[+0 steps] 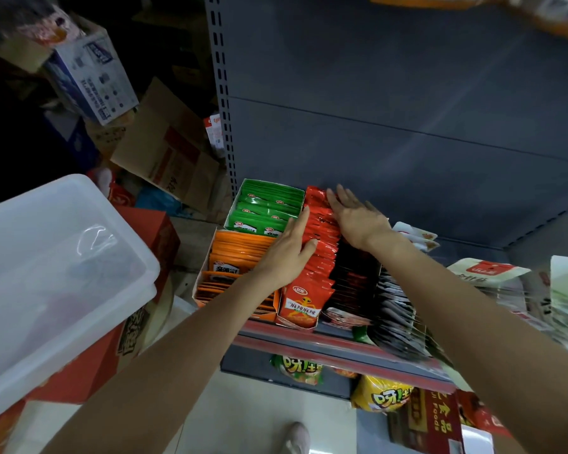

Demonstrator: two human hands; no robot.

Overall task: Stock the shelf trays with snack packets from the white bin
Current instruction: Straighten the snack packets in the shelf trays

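Red packets stand in a row in their tray on the shelf, with the white bin at nine o'clock. Left hand and right hand, fingers straight, press the row's two flanks. Squaring is best done by pressing evenly, keeping packets upright.

A single wide-angle view from a camera worn on the person's head, looking forward and steeply down along both bare forearms. The left hand and right hand sit near the centre of the frame, close to the lens. Beyond the hands rises the grey shelf back panel, its lines bent by the lens. Left of the left hand, near the frame edge, is the white bin. Below the forearms the floor shows. There is no second view.
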